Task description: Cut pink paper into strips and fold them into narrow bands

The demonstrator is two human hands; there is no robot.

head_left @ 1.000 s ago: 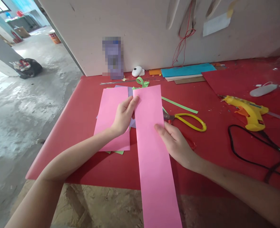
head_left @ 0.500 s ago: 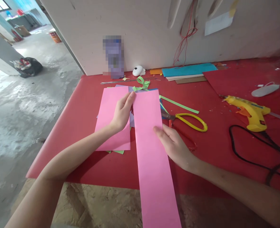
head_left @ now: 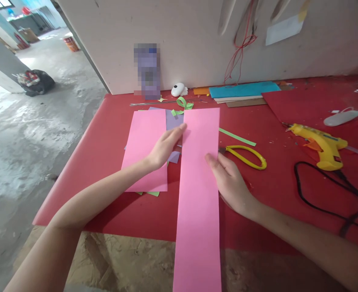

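A long pink paper strip (head_left: 198, 190) runs from the middle of the red table (head_left: 106, 134) toward me, past the front edge. My right hand (head_left: 229, 182) grips its right edge, thumb on top. My left hand (head_left: 166, 146) lies with fingers stretched out, fingertips touching the strip's left edge. A wider pink sheet (head_left: 146, 146) lies flat on the left, over purple paper (head_left: 173, 121) and green scraps.
Yellow-handled scissors (head_left: 247, 156) lie just right of the strip, beside a green paper strip (head_left: 236, 137). A yellow glue gun (head_left: 318, 144) with a black cord (head_left: 324, 190) sits far right. Stacked coloured sheets (head_left: 244, 90) and a white wall board stand at the back.
The long pink strip has shifted to the right and straightened, widening the gap to the other pink sheet. Both hands moved right with it.
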